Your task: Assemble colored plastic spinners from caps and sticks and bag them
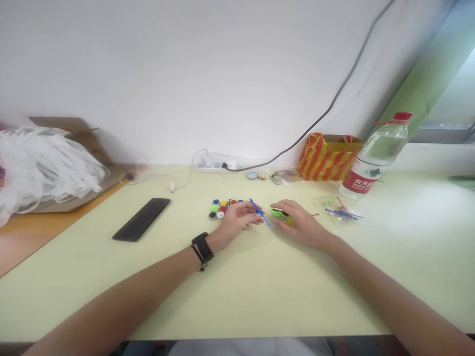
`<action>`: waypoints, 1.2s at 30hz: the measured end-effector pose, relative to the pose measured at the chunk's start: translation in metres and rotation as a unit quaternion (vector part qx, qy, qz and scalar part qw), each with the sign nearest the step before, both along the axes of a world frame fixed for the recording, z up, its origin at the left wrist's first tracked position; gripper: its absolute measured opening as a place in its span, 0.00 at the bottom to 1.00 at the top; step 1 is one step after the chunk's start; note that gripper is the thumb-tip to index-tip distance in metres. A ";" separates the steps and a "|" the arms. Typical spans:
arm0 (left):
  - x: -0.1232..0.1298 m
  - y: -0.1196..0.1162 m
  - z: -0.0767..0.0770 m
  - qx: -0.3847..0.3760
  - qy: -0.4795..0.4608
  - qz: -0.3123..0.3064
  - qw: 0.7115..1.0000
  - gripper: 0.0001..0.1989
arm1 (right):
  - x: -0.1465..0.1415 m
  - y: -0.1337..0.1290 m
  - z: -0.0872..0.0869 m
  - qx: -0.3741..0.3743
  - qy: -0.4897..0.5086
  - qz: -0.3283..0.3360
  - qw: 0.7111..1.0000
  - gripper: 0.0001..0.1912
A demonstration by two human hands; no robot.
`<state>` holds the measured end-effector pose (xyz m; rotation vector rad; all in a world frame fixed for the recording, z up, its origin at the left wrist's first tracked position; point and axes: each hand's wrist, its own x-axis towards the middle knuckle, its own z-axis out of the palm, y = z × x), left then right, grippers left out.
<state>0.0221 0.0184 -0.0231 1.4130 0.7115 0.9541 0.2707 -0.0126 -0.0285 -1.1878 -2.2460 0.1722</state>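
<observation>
My left hand [241,217], with a black watch on its wrist, pinches a blue arrow-shaped plastic piece [261,214] that slants down to the right. Beside it on the left lie several small round pieces [216,208] in blue, green, yellow, red, white and black, partly hidden by the hand. My right hand [295,220] rests low over the table, thumb and fingers apart, around green, black and yellow pieces [279,213]. Whether its fingers grip one of them is unclear. A clear bag of coloured arrow pieces [344,212] lies to its right.
A black flat object [141,219] lies at the left. Farther back are a power strip [211,165], a striped bag [326,158] and a large water bottle [376,158]. A cardboard box with white strips [52,163] stands at the far left.
</observation>
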 end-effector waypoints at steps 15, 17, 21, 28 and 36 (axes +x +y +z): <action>0.003 -0.018 -0.008 0.230 0.209 -0.093 0.946 0.14 | 0.021 0.013 -0.009 -0.074 -0.025 -0.057 0.995 0.21; 0.003 -0.022 -0.003 0.277 0.219 -0.074 0.933 0.14 | 0.018 0.013 -0.012 -0.071 -0.001 -0.049 0.996 0.19; 0.003 -0.029 0.007 0.372 0.196 -0.070 0.905 0.19 | 0.005 0.007 -0.009 -0.080 0.050 -0.023 0.995 0.17; 0.001 -0.024 0.000 0.443 0.273 0.015 0.854 0.23 | -0.012 -0.010 0.017 -0.135 0.083 0.078 0.984 0.15; -0.001 -0.020 -0.007 0.431 0.337 -0.011 0.837 0.25 | -0.004 -0.002 0.009 -0.082 0.075 0.048 0.993 0.12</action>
